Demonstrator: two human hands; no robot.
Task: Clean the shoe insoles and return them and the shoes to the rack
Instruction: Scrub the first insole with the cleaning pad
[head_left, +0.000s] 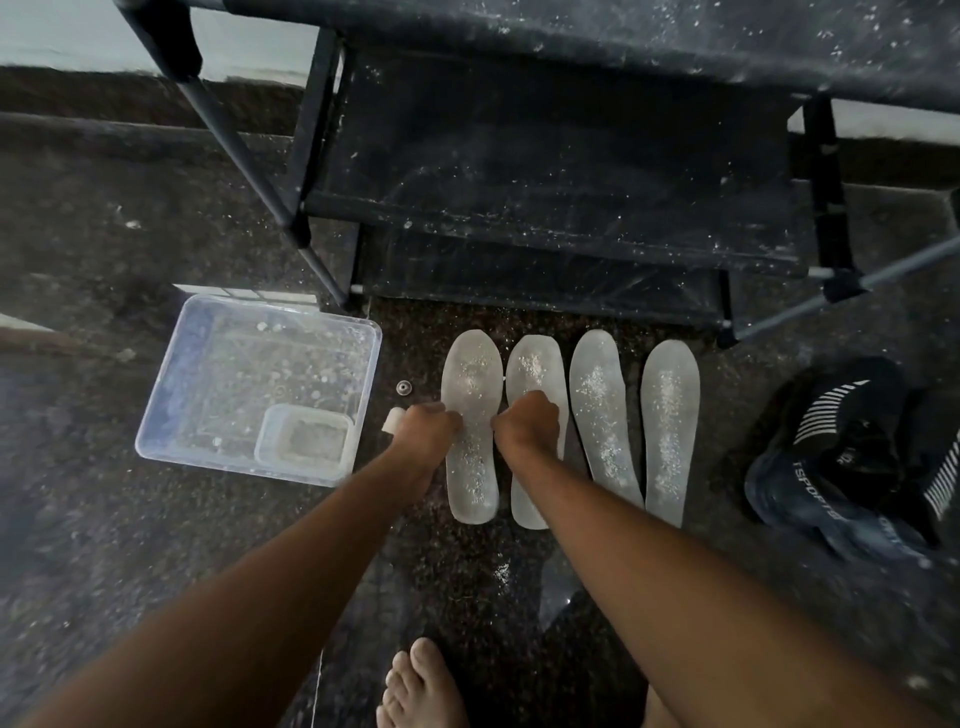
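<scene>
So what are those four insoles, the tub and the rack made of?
Insoles: pale, thin and flat, likely foam or soft rubber; matt, speckled with white powder. Tub: clear plastic; the floor shows through its walls. Rack: dark tubes, possibly metal, with black fabric-like shelves, dusty with white specks.

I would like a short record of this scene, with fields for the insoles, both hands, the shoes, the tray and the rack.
insoles: four in a row on the floor, powder sprinkled on them
left hand: on the leftmost insole, fingers curled
right hand: on the second insole, fingers curled
shoes: dark pair, right of the insoles
tray: clear, left, holds a small tub
rack: black, behind the insoles, dusty
</scene>
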